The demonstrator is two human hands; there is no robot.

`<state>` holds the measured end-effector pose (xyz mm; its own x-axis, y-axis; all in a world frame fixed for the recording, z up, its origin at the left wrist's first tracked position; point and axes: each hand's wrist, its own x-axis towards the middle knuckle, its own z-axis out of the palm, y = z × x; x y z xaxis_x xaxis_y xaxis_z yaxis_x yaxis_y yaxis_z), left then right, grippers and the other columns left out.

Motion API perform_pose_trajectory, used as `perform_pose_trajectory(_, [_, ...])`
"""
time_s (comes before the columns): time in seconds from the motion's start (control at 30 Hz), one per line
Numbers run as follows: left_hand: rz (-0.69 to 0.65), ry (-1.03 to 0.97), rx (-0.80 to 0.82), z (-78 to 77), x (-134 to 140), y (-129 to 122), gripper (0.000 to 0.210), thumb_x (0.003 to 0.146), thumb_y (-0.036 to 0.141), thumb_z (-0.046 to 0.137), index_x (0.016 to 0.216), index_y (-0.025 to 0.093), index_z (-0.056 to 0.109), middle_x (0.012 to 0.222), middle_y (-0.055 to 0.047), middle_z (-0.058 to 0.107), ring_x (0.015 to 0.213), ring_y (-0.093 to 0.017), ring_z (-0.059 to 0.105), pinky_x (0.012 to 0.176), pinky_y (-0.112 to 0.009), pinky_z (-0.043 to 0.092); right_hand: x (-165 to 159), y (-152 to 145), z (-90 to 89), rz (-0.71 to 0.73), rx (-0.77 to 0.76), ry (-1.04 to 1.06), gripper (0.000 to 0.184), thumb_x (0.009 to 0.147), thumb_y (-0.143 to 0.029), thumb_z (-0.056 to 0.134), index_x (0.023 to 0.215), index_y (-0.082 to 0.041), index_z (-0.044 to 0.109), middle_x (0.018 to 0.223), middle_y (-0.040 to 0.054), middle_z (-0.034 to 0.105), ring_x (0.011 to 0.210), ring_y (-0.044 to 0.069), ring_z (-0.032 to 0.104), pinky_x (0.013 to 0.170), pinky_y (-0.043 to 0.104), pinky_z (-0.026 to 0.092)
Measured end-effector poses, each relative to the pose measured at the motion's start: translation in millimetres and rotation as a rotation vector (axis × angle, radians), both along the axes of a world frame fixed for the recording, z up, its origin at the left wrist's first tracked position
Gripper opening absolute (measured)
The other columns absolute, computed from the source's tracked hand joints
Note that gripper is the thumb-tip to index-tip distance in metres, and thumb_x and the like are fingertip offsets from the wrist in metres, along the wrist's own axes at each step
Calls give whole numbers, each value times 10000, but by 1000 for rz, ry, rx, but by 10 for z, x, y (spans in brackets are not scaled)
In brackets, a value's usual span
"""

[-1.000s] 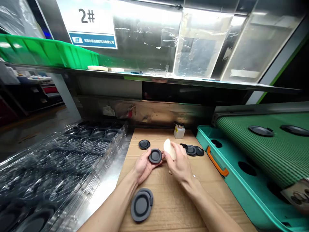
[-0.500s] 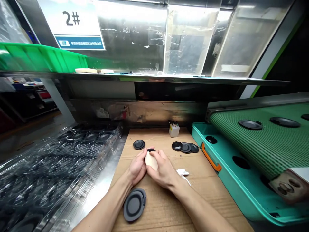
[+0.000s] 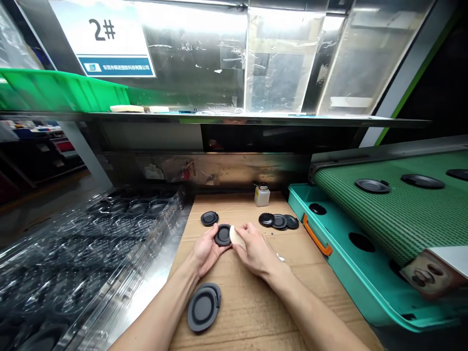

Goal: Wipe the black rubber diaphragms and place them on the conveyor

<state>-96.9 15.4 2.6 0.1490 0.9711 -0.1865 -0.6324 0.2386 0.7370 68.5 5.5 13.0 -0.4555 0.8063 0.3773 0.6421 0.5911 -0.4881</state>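
Note:
My left hand is closed on the edge of a round black plastic lid, whose recessed face is turned up toward me. In my right hand is a cream-coloured pad, pinched between thumb and fingers, its edge at the lid's right rim. Two dark lids lie overlapped on the cardboard near my left forearm. Beyond my hands sits a single lid; to the right, several overlapping lids form a row. A white item is mostly hidden behind my right wrist.
A small white bottle stands at the cardboard's back. Clear plastic trays holding black lids fill the left. At the right, a green conveyor belt carries lids above a teal bin with an orange handle. A shelf edge spans overhead.
The pad has moved right, off the lid's face, which it mostly covered before. My right hand has shifted right with it, and the lid now shows in my left hand.

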Motion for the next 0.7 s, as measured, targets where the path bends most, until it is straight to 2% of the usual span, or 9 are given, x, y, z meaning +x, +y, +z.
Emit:
perform_pose_trajectory(0.1, [-38,-18,12,0,29,-15,287,927,290,533,1096,82,635,1112,-181,678,1044,-267,648,908,-401,533,-62,34,-25,47,25,51,433,881,-267,555,1311,-251,500,1120,80,504,1019,210,514,898,325,478])
perform_pose_trajectory(0.27, [-46,-5,13,20,53,-32,292,940,272,506,1128,86,630,1110,-179,681,1001,-254,662,874,-408,549,-180,31,-54,-163,96,90,471,915,-252,491,1380,-194,448,1184,129,499,1093,254,482,939,381,470])
perform_pose_trajectory(0.4, [-58,-15,9,15,31,-11,268,932,277,520,1075,87,643,1108,-178,681,1009,-257,660,870,-383,554,-191,-31,-79,-83,81,59,489,903,-247,500,1388,-228,442,1156,110,513,1049,239,513,893,351,496])
perform_pose_trajectory(0.47, [-59,-17,12,13,8,3,263,933,274,515,1066,83,637,1109,-188,679,1014,-266,660,876,-397,550,-151,22,-91,-135,91,69,486,895,-249,506,1379,-219,462,1150,115,514,1044,245,521,876,353,502])
perform_pose_trajectory(0.6, [-59,-11,-34,48,-73,14,342,947,320,475,1111,50,604,1156,-241,647,1061,-296,643,868,-412,547,49,224,-119,-327,104,157,420,894,-243,488,1308,-194,547,1136,121,513,1013,237,549,891,358,491])
perform_pose_trajectory(0.7, [-97,-110,-71,107,-140,-2,406,961,359,404,1177,56,567,1202,-268,611,1076,-320,633,809,-413,552,210,293,-148,-345,87,198,404,876,-254,521,1268,-179,579,1125,112,519,1010,223,562,929,340,469])
